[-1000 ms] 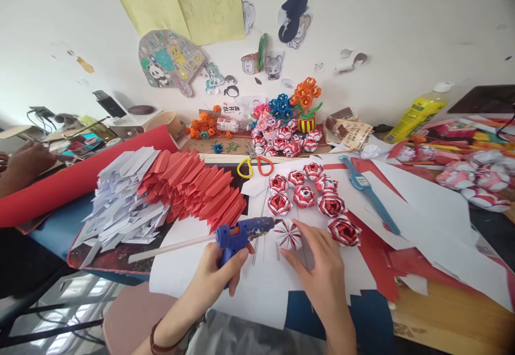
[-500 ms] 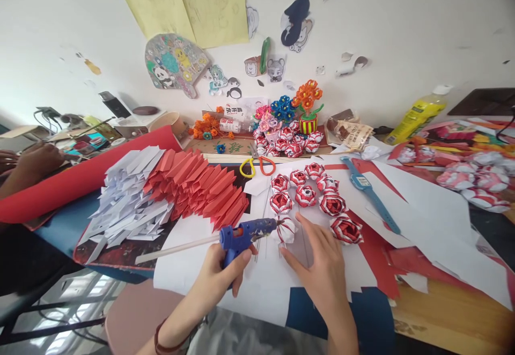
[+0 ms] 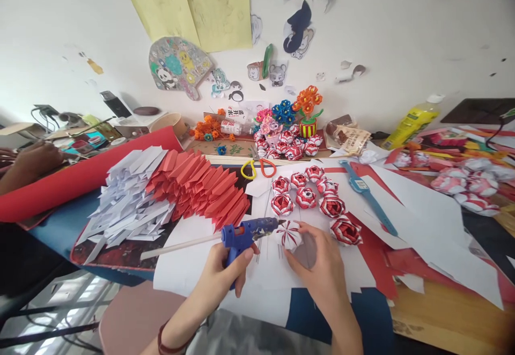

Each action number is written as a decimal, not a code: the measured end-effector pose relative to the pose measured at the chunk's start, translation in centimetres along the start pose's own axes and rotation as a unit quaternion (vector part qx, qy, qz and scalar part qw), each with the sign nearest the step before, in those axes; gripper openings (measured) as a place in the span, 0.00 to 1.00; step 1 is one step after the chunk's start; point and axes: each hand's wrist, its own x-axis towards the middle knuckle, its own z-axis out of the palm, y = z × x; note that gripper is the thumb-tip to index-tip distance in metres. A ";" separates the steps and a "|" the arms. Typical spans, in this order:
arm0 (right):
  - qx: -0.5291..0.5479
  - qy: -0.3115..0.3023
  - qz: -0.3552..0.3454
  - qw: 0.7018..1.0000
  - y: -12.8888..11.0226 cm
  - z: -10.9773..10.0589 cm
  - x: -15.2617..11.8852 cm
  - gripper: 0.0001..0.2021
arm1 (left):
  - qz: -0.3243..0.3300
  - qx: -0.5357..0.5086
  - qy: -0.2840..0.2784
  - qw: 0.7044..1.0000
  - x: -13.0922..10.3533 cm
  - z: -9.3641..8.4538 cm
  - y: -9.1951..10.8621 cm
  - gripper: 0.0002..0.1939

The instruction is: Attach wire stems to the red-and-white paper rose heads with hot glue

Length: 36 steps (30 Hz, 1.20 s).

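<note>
My left hand [image 3: 231,266] is wrapped round the handle of a blue glue gun [image 3: 249,233], a white glue stick [image 3: 181,247] jutting from its back. The gun's dark nozzle points right, at the top of a white and red paper ball [image 3: 288,236]. My right hand [image 3: 316,256] holds that ball between thumb and index finger from its right side. Behind it on the white paper [image 3: 265,290] stand several red and white paper flowers [image 3: 306,198]. Thin wires lie under and beside the ball.
Piles of folded white [image 3: 129,199] and red paper strips [image 3: 201,186] lie left. Scissors [image 3: 258,169] are behind, a blue watch [image 3: 370,194] right. Another person's hand [image 3: 40,159] is at far left. Crafted flowers and a yellow bottle [image 3: 414,121] stand near the wall.
My right thumb and index finger have closed on the paper ball, which has turned and shifted slightly right. The glue gun has moved slightly right with my left hand. The camera view has shifted a little.
</note>
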 end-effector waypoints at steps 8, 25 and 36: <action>0.029 -0.013 0.006 0.999 -0.2 -0.4 0.4 0.23 | -0.006 -0.035 0.028 0.999 -0.5 -0.5 -0.5 0.25; 0.067 -0.011 0.085 0.994 -0.2 0.9 1.4 0.19 | -0.009 -0.037 0.021 0.999 -0.1 -0.5 -0.7 0.24; 0.058 -0.003 0.069 0.996 -0.1 0.7 0.8 0.23 | -0.002 0.002 0.017 1.000 -0.5 0.0 0.0 0.26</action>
